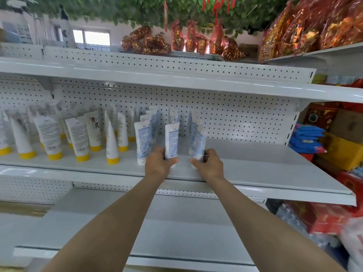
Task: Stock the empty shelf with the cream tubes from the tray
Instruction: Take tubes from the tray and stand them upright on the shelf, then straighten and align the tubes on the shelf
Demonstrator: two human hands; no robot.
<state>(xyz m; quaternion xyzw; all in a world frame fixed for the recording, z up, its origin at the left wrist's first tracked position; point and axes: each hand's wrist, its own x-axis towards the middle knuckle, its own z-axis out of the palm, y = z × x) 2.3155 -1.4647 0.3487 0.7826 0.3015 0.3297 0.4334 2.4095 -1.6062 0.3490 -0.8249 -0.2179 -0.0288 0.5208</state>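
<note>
On the middle white shelf [265, 173] stand several white cream tubes. My left hand [160, 161] grips the base of an upright white-and-blue tube [171, 137] near the shelf's front. My right hand [208, 162] grips the base of another white-and-blue tube [198, 140], which leans slightly right. Behind them stand rows of the same blue-printed tubes [146, 132]. To the left are several tubes with yellow caps [78, 138], standing cap down. The tray is not in view.
The right half of the middle shelf is bare up to its end. A pegboard back panel [235, 118] closes the rear. An upper shelf [176, 79] hangs overhead, a lower shelf [176, 232] juts out below. Red and blue packaged goods [334, 146] fill the right side.
</note>
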